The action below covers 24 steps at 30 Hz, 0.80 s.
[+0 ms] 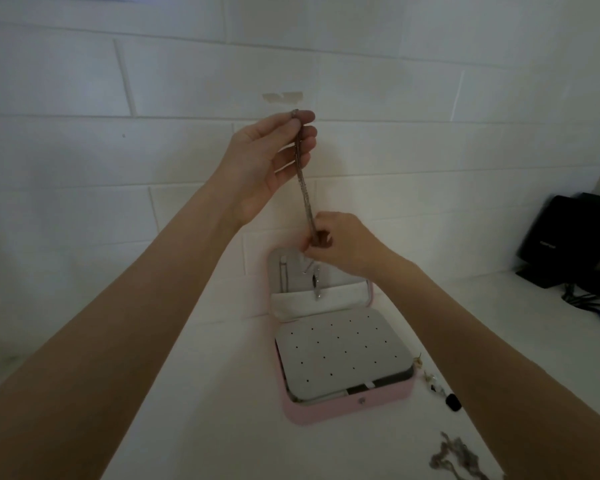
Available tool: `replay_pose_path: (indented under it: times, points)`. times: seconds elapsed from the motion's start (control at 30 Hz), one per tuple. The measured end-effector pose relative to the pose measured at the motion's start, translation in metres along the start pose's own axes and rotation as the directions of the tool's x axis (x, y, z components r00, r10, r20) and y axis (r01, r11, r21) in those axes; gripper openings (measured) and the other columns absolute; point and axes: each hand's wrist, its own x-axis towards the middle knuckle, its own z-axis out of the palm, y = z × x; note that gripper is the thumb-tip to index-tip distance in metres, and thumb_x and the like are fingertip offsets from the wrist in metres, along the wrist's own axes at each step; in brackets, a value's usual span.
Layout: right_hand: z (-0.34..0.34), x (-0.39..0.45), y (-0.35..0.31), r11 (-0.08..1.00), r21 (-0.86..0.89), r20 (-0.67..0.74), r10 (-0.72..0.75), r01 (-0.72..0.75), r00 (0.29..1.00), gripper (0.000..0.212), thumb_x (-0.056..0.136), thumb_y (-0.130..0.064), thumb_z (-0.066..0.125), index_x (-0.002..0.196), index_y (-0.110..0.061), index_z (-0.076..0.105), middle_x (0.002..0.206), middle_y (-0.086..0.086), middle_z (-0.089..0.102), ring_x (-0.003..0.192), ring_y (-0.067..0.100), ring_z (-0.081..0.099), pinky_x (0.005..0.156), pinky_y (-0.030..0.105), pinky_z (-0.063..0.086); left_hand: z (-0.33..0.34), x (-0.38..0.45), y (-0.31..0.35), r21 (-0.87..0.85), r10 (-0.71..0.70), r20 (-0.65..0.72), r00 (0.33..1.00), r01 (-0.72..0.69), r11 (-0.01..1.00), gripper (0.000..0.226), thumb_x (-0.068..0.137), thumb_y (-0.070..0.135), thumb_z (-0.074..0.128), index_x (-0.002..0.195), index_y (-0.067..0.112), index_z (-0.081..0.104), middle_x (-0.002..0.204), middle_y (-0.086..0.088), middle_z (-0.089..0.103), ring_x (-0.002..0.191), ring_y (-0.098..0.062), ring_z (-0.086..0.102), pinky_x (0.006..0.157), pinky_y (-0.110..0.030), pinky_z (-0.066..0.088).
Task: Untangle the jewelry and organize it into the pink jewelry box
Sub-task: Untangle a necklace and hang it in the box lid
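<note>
We hold a sparkly chain bracelet (303,178) taut above the open pink jewelry box (347,408). Our left hand (264,164) pinches its top end between thumb and fingertips, and our right hand (343,242) pinches the bottom end. This looks like the straightening step, piece freed. Next we likely lower it into the lid pocket (317,304). A tangled chain pile (454,457) and earrings (430,377) wait on the table (201,393) right of the box.

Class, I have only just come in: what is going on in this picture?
A person holds a thin sparkly chain stretched in the air, the left hand pinching its top end and the right hand gripping its lower end. Below, the open pink jewelry box sits on the white table, a grey perforated panel inside. A tangled heap of chains lies nearby.
</note>
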Motion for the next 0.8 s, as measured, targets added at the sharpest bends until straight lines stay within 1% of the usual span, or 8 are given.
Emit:
replay_pose_path:
  times: [0.13,0.2,0.27,0.47,0.57,0.63,0.73,0.8]
  points:
    - [-0.004,-0.010,0.002,0.995,-0.089,0.002,0.055,-0.055,0.998,0.014,0.082,-0.006,0.065,0.088,0.006,0.069,0.085,0.013,0.067,0.076,0.025,0.060,0.069,0.025,0.048,0.005,-0.001,0.002,-0.008,0.025,0.003,1.000,-0.025,1.000,0.016,0.095,0.007,0.049,0.095,0.010,0.064,0.076,0.003,0.065,0.072,-0.008,0.062,0.073,-0.021,0.051]
    - [-0.007,-0.012,0.003,0.984,-0.131,0.037,0.130,-0.124,0.991,0.014,0.080,-0.007,0.066,0.088,0.004,0.070,0.086,0.016,0.069,0.081,0.027,0.065,0.078,0.032,0.051,0.006,-0.001,0.002,0.002,0.026,0.000,1.000,-0.026,1.000,0.017,0.095,0.006,0.049,0.095,0.010,0.065,0.075,0.002,0.065,0.071,-0.008,0.062,0.073,-0.021,0.051]
    - [-0.009,-0.013,0.004,0.978,-0.111,0.064,0.186,-0.178,0.980,0.012,0.079,-0.006,0.068,0.087,0.003,0.071,0.087,0.016,0.071,0.084,0.026,0.067,0.082,0.035,0.050,0.007,-0.003,0.000,0.029,0.021,0.004,1.000,-0.021,0.999,0.017,0.095,0.006,0.049,0.094,0.009,0.065,0.075,0.002,0.065,0.071,-0.009,0.062,0.073,-0.021,0.051]
    - [-0.014,-0.013,0.004,0.952,-0.084,0.140,0.303,-0.293,0.943,0.013,0.079,-0.002,0.066,0.090,0.003,0.072,0.092,0.018,0.072,0.088,0.024,0.068,0.088,0.033,0.051,0.010,-0.008,-0.002,0.099,0.018,0.042,0.999,-0.022,0.995,0.018,0.095,0.005,0.047,0.092,0.009,0.065,0.074,0.003,0.066,0.071,-0.008,0.062,0.071,-0.021,0.050]
    - [-0.018,-0.014,0.006,0.945,-0.017,0.160,0.326,-0.327,0.932,0.013,0.078,0.002,0.065,0.089,0.001,0.072,0.089,0.016,0.072,0.077,0.019,0.068,0.086,0.028,0.053,0.009,-0.008,-0.001,0.100,0.016,0.057,0.998,-0.022,0.995,0.018,0.095,0.005,0.048,0.092,0.010,0.065,0.074,0.003,0.067,0.072,-0.008,0.063,0.072,-0.021,0.050]
    - [-0.022,-0.015,0.007,0.940,0.029,0.164,0.330,-0.339,0.930,0.014,0.078,0.005,0.062,0.086,0.001,0.072,0.082,0.013,0.071,0.074,0.020,0.067,0.081,0.024,0.054,0.010,-0.007,0.001,0.079,0.020,0.064,0.998,-0.025,0.997,0.018,0.095,0.005,0.048,0.093,0.009,0.065,0.075,0.002,0.066,0.072,-0.009,0.062,0.072,-0.021,0.050]
    - [-0.023,-0.015,0.007,0.923,0.146,0.157,0.334,-0.356,0.929,0.020,0.077,0.012,0.059,0.083,-0.001,0.072,0.071,0.002,0.066,0.063,0.005,0.061,0.062,0.008,0.047,0.014,-0.004,0.003,0.047,0.031,0.067,0.997,-0.034,0.998,0.017,0.095,0.006,0.048,0.094,0.009,0.065,0.076,0.002,0.066,0.072,-0.009,0.062,0.073,-0.021,0.050]
    - [-0.019,-0.014,0.008,0.924,0.184,0.118,0.317,-0.335,0.941,0.020,0.076,0.015,0.059,0.084,0.000,0.071,0.075,0.003,0.068,0.066,0.005,0.060,0.068,0.010,0.048,0.017,-0.002,0.003,0.054,0.032,0.067,0.997,-0.036,0.998,0.017,0.095,0.006,0.048,0.094,0.009,0.065,0.076,0.002,0.066,0.072,-0.009,0.062,0.073,-0.021,0.050]
